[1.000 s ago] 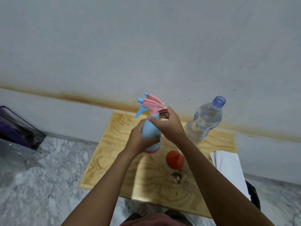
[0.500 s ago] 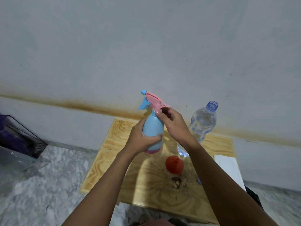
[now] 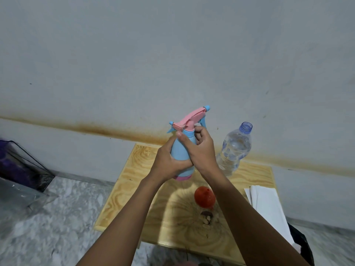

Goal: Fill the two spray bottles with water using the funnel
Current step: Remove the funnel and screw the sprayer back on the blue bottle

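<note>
Since a second ago the pink trigger head of the spray bottle (image 3: 181, 156) has swung round — its nozzle pointed left then and now points up and to the right, which suggests the head is being unscrewed. Below the raised bottle lies the wooden desk (image 3: 134, 189), set against the stained wall (image 3: 172, 54). On it, to the right, stands the uncapped water bottle (image 3: 235, 150), largely full, with white paper (image 3: 267, 206) at the desk's right edge. The spray bottle itself is held clear of the desk: the left hand (image 3: 169, 160) is wrapped round its blue body, and the right hand (image 3: 199, 150) is closed about the neck just under the pink head. The red funnel (image 3: 204, 196) lies on the desk nearer the person, untouched. Only one spray bottle is clearly in view — the second cannot be picked out. By the look of it no water has been poured yet; opening, funnelling and filling both bottles remain.
</note>
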{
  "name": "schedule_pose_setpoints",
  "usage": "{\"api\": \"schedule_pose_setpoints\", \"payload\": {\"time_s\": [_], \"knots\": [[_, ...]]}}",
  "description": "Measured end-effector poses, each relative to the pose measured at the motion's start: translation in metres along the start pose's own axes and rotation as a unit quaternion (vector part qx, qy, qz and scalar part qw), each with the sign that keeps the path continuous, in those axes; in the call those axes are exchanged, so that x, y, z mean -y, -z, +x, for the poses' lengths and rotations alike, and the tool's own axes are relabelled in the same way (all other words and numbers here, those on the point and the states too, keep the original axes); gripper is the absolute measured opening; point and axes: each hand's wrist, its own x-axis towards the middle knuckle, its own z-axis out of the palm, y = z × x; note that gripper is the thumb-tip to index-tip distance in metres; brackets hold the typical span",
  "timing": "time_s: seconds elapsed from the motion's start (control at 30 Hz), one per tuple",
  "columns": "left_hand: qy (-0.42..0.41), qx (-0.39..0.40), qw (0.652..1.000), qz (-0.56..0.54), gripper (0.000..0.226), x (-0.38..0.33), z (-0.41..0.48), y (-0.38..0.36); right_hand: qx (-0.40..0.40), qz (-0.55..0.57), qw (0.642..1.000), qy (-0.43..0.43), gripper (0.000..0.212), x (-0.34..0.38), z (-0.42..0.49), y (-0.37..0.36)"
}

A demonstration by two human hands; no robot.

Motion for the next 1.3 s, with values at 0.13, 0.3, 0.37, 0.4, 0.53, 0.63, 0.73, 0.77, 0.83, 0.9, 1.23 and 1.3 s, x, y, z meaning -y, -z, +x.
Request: {"api": "schedule_pose_setpoints", "payload": {"time_s": [0.13, 0.3, 0.37, 0.4, 0.53, 0.63, 0.73, 0.77, 0.83, 0.9, 1.23, 1.3], "knots": [[0.0, -0.003, 1.0, -0.004, 0.059, -0.002, -0.002, 0.0, 0.068, 0.055, 0.996, -0.023, 0.041, 0.003, -0.002, 0.005], [-0.012, 0.004, 1.0, -0.028, 0.056, -0.012, -0.001, 0.002, -0.001, 0.042, 0.999, 0.017, 0.03, 0.002, -0.007, 0.0], [-0.016, 0.008, 0.999, -0.035, 0.055, -0.015, -0.001, 0.002, -0.026, 0.051, 0.998, 0.022, 0.027, 0.002, -0.007, -0.003], [-0.015, 0.01, 0.999, -0.037, 0.054, -0.016, -0.001, 0.003, -0.021, 0.059, 0.998, 0.017, 0.03, 0.002, -0.006, -0.003], [-0.011, 0.021, 0.999, -0.042, 0.05, -0.015, 0.001, 0.008, 0.064, 0.1, 0.993, -0.008, 0.041, 0.005, -0.002, 0.006], [-0.01, 0.039, 0.998, -0.05, 0.048, -0.016, 0.002, 0.012, 0.036, 0.096, 0.994, -0.025, 0.031, 0.01, -0.003, 0.008], [-0.01, 0.052, 0.997, -0.052, 0.046, -0.017, 0.002, 0.015, 0.04, 0.033, 0.999, -0.006, 0.038, 0.014, 0.0, 0.008], [-0.011, 0.06, 0.997, -0.049, 0.047, -0.017, 0.002, 0.016, 0.063, 0.026, 0.998, -0.006, 0.042, 0.015, 0.002, 0.009], [-0.01, 0.072, 0.996, -0.048, 0.048, -0.017, 0.002, 0.018, 0.126, 0.037, 0.991, -0.02, 0.041, 0.017, 0.006, 0.013], [-0.009, 0.077, 0.996, -0.05, 0.049, -0.017, 0.002, 0.02, 0.156, 0.039, 0.987, -0.025, 0.03, 0.02, 0.009, 0.017], [-0.002, 0.087, 0.995, -0.049, 0.054, -0.016, 0.004, 0.025, 0.133, 0.028, 0.991, -0.012, 0.029, 0.032, 0.009, 0.014], [0.004, 0.099, 0.994, -0.049, 0.055, -0.016, 0.004, 0.028, 0.17, -0.001, 0.985, -0.019, 0.029, 0.034, 0.011, 0.02]]}}
